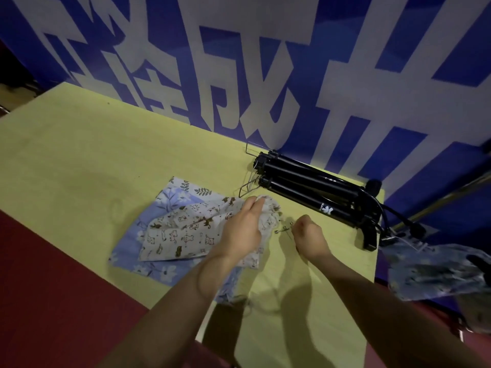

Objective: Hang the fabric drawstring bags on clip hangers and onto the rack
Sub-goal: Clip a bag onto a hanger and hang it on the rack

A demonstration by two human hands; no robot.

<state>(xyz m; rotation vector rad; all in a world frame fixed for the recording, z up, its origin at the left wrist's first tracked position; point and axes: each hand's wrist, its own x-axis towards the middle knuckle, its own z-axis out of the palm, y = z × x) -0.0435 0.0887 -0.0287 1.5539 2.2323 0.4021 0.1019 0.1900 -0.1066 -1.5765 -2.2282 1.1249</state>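
I see my left hand (243, 227) gripping the top edge of the cream animal-print bag (186, 232), which lies on the blue floral bag (138, 235) on the yellow table (79, 155); at three o'clock from it, my right hand (309, 233) pinches a small metal clip hanger (284, 229); at one o'clock lies a folded black tripod (313, 189) with wire hangers (247, 185) beside it.

Both bare forearms are stretched forward from the lower edge of the view. The left hand (243, 227) is held palm down, its fingers (255, 204) pinched together at their tips. The right hand (309, 235) is curled into a loose fist, knuckles up.
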